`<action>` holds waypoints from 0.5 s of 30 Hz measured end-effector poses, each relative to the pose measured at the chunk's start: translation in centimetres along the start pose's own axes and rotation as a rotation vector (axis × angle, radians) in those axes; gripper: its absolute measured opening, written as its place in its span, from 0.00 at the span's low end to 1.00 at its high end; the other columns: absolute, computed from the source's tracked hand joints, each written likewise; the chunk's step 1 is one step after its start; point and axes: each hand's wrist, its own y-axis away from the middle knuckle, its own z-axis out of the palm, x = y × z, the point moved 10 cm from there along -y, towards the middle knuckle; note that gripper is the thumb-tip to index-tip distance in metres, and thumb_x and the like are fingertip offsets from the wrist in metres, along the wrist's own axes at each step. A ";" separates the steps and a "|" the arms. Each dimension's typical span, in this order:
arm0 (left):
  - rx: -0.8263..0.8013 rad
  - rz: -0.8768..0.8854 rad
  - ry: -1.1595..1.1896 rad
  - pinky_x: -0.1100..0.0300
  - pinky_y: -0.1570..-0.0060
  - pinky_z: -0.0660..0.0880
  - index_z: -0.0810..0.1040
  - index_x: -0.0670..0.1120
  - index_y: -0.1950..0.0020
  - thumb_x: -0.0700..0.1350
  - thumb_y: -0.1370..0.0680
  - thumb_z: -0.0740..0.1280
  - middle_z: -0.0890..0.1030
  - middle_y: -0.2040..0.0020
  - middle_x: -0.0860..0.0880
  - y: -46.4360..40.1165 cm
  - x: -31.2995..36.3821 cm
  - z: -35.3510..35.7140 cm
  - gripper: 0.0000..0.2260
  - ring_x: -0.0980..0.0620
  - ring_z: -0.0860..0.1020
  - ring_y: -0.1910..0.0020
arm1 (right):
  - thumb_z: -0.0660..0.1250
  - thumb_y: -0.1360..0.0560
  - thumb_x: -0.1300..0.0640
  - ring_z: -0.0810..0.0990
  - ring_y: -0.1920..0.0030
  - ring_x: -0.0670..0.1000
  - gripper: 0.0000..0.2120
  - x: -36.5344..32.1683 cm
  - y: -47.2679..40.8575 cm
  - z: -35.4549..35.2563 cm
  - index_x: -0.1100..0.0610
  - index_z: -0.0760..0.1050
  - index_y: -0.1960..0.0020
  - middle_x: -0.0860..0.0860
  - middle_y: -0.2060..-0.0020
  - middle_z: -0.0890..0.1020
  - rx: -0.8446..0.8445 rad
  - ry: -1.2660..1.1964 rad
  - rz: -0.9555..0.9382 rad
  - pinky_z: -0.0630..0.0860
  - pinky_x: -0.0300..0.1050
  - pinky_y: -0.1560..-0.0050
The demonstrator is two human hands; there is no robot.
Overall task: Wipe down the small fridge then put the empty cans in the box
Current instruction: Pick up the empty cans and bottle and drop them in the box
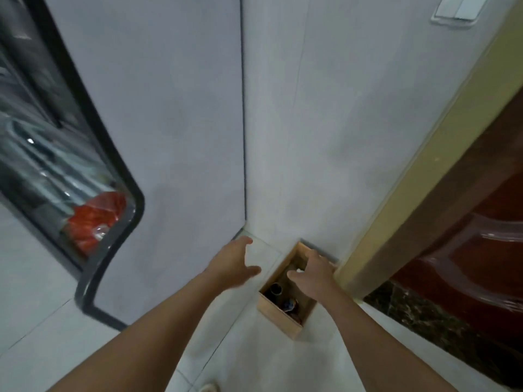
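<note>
A small wooden box [283,312] sits open on the pale tiled floor [254,360], tucked against the white wall [325,137] close to the corner and just beside the yellow door frame [418,171]. Inside it, at least two dark cans [276,288] stand near the end closest to the person; a third shape beside them is too blurred to make out. Both of the person's arms reach down toward it. The right hand [311,274] hangs over the far half of the box with its fingers spread and bent downward; something small and white shows at its fingertips, though I cannot tell whether it is pinched or merely lying underneath. The left hand [233,264] floats above the bare floor just left of the box, fingers loose and apart, gripping nothing and not touching the box. The two hands are well apart, one on each side of the box's left wall. Off to the left stands the small fridge [85,171], its dark-rimmed glass door showing a red packet [96,219] low inside. A dark red door [475,222] fills the right.
</note>
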 end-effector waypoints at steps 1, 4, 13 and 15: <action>0.012 -0.026 0.009 0.56 0.35 0.66 0.61 0.48 0.27 0.53 0.26 0.69 0.67 0.28 0.47 1.1 -1.0 -0.6 0.31 0.48 0.67 0.31 | 0.68 0.27 0.52 0.69 0.35 0.57 0.32 -0.9 0.5 0.6 0.60 0.59 0.29 0.58 0.32 0.66 -0.027 0.012 -0.025 0.69 0.44 0.43; 0.062 -0.088 0.047 0.57 0.37 0.66 0.61 0.48 0.28 0.52 0.26 0.70 0.69 0.30 0.46 4.6 -4.1 -3.0 0.31 0.48 0.69 0.33 | 0.70 0.29 0.49 0.69 0.35 0.57 0.35 -4.2 2.1 2.8 0.59 0.58 0.28 0.58 0.32 0.66 -0.079 0.034 -0.096 0.70 0.45 0.38; 0.251 -0.341 0.164 0.56 0.35 0.68 0.61 0.49 0.28 0.52 0.27 0.70 0.68 0.29 0.47 18.3 -18.3 -9.5 0.31 0.48 0.69 0.33 | 0.69 0.29 0.49 0.70 0.36 0.58 0.32 -16.6 10.4 14.5 0.59 0.61 0.31 0.58 0.36 0.66 -0.237 0.148 -0.252 0.71 0.43 0.41; 0.285 -0.390 0.171 0.55 0.36 0.69 0.62 0.48 0.28 0.53 0.27 0.70 0.69 0.30 0.47 22.4 -22.2 -10.9 0.31 0.48 0.70 0.34 | 0.70 0.31 0.48 0.72 0.38 0.57 0.31 -19.8 12.9 18.1 0.59 0.64 0.34 0.59 0.38 0.70 -0.261 0.177 -0.304 0.73 0.43 0.40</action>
